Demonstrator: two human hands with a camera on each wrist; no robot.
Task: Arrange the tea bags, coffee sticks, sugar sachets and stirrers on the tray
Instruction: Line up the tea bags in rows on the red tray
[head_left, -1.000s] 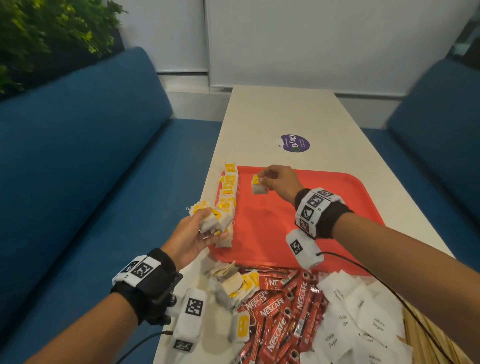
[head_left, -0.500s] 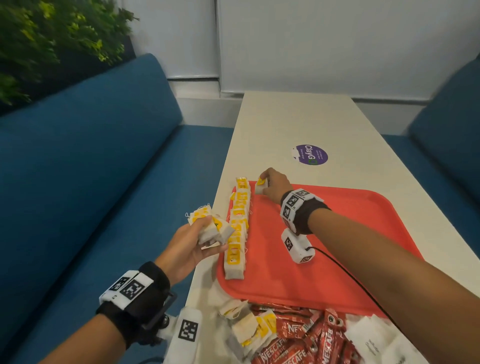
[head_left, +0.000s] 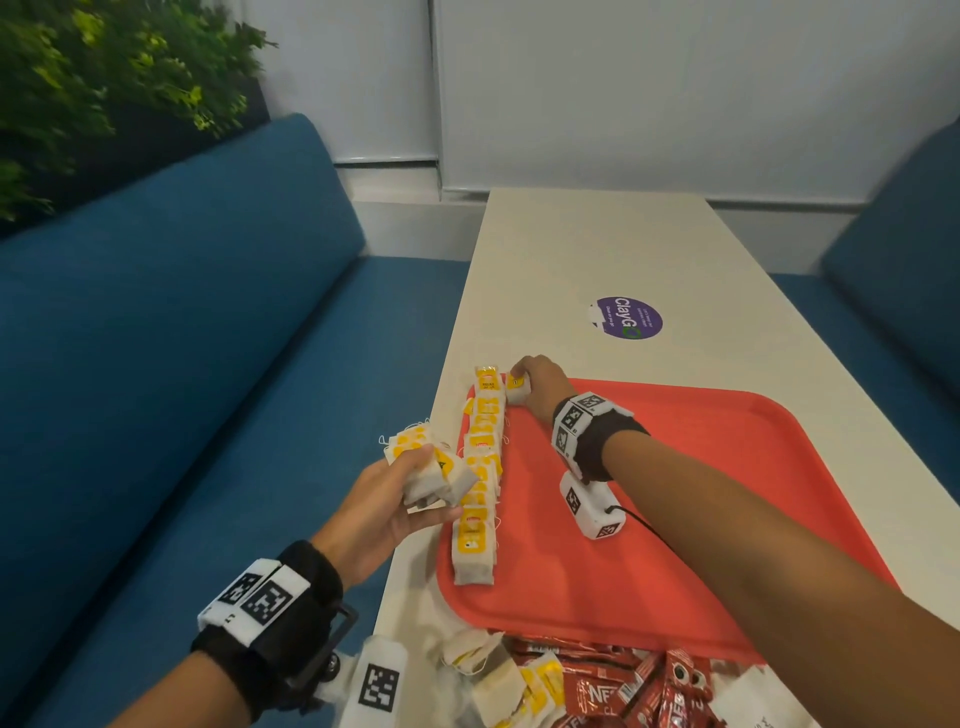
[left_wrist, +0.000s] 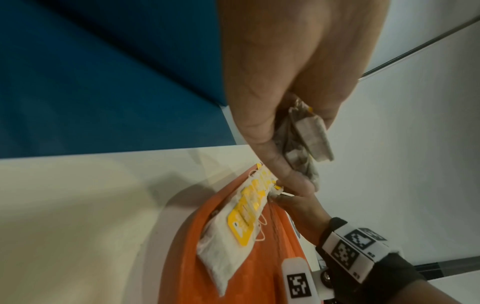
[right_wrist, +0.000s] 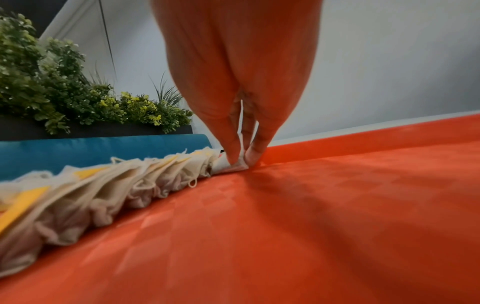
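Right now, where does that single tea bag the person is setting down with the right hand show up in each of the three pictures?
Head: the tea bag sits at the tray's far left corner, pinched by the right hand.
Left wrist: hidden; only the right hand shows past the row's far end.
Right wrist: tea bag at centre, between the fingertips.
Shared landmark: the row of tea bags.

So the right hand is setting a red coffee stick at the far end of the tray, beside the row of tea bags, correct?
Not a coffee stick: the right hand pinches a tea bag, as the head view shows. It is indeed setting it on the tray, beside the row of tea bags.
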